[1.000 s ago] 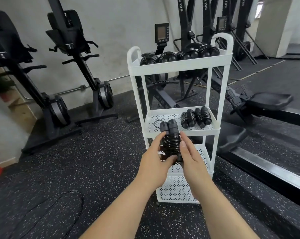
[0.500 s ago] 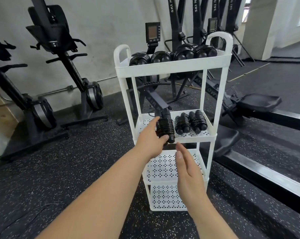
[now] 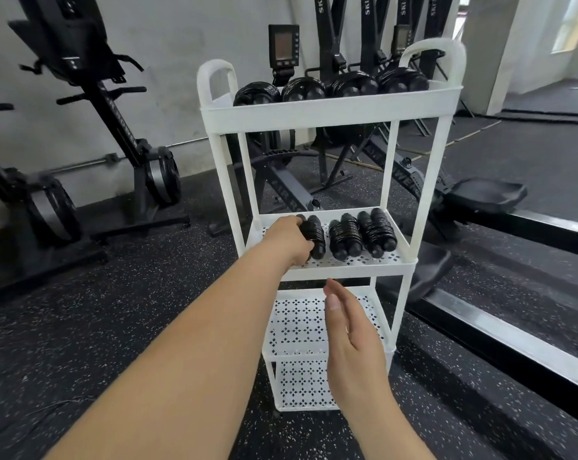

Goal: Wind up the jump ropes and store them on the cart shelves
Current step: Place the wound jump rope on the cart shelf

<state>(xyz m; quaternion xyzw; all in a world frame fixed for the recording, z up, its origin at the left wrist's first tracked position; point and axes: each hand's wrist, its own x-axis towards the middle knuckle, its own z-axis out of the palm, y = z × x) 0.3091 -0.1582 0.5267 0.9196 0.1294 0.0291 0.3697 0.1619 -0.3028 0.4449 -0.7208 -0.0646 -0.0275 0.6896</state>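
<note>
The left hand (image 3: 289, 239) is reaching over the front lip of the white cart's (image 3: 425, 180) second shelf (image 3: 347, 269) and is curling its fingers round a wound jump rope (image 3: 316, 234), a black bundle with its handles lying side by side. The bundle is sitting at the 9 o'clock end of that perforated shelf, though I cannot tell whether it is resting fully on the surface, since the hand is covering its near side. At its 3 o'clock, two more wound ropes (image 3: 345, 235) are lying on the same shelf, the nearer one just beside the gripped bundle. The right hand (image 3: 350, 336) is hovering at 6 o'clock of the second shelf, in front of the third shelf (image 3: 297, 323), with fingers straight and together, holding nothing and touching nothing. Four coiled ropes (image 3: 330, 89) are lining the top shelf (image 3: 327, 109) at 12 o'clock (black against the white rim, slightly blurred). At 10 o'clock of the cart, upright rowing machines (image 3: 128, 134) are leaning by the wall, and everything is standing on a speckled rubber floor (image 3: 115, 327).
</note>
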